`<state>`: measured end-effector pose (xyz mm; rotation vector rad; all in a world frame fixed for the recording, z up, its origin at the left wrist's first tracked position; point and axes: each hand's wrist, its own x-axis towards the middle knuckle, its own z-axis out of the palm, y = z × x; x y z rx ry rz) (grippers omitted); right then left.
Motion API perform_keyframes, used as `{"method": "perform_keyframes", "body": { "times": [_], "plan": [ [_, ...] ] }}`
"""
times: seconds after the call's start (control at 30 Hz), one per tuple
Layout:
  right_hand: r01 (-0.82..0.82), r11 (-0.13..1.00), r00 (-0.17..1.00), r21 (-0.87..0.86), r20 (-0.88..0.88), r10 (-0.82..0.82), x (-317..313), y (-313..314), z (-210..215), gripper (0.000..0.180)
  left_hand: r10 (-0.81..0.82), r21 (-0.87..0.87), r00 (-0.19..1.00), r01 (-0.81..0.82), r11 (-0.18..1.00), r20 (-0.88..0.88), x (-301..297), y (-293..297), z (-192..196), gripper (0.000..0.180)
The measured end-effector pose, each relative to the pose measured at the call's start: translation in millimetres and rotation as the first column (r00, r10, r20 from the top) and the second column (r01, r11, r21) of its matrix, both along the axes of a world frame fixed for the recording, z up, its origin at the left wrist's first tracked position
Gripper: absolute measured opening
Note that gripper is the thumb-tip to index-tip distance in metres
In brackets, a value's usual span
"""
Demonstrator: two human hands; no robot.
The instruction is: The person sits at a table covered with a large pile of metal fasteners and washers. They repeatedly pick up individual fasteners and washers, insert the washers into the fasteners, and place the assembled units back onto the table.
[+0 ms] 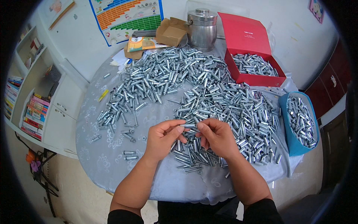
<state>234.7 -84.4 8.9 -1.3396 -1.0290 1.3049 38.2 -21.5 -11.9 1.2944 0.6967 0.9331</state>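
Hundreds of small silver metal sleeves lie heaped over a round table draped in a pale patterned cloth, the pile arcing from nine o'clock through twelve to four o'clock. At the middle, toward six o'clock, the left hand and the right hand meet over the near edge of the heap. Between their fingertips sits one metal sleeve, pinched at both ends; each grip is closed down to thumb and forefinger on it, the other fingers curled loosely. By the look of it, the step in hand is fitting or checking a single piece, and the next move would call for a steady pinch and a clean release into a container.

At one o'clock stands an open red box, lid raised, partly filled with sleeves. At three o'clock, hanging past the table's rim, is a blue tub, also holding sleeves. At twelve o'clock stands a steel lidded pot, with an open brown cardboard carton just beside it at eleven. Behind them on the wall hangs a colourful chart poster with orange and green stepped blocks. A yellow-covered booklet lies below it.
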Motion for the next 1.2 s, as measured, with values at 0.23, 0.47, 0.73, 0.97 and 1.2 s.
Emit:
{"method": "perform_keyframes", "body": {
  "times": [0.23,0.47,0.73,0.97,1.2],
  "plan": [
    [0.149,0.977,0.989,0.156,-0.044,-0.144,-4,2,-9,0.018,-0.002,-0.026,0.999,0.003,1.0,0.04,1,2,-2,0.024],
    [0.076,0.963,0.987,0.257,0.115,-0.109,-4,2,-14,0.022,-0.01,-0.007,0.999,0.01,1.0,0.049,3,2,-9,0.023],
    [0.062,0.98,0.991,0.188,0.108,-0.083,-3,0,-13,0.021,0.003,-0.056,0.999,-0.001,0.998,0.05,0,4,-7,0.022],
    [0.248,0.865,0.88,0.436,0.271,-0.389,1,5,-14,0.028,0.1,-0.066,0.995,-0.098,0.993,0.031,-3,7,-3,0.023],
    [0.035,0.9,0.928,0.434,0.32,-0.191,-4,0,-8,0.026,-0.057,-0.041,0.998,0.058,0.997,0.022,-3,6,-4,0.028]
  ]
}}
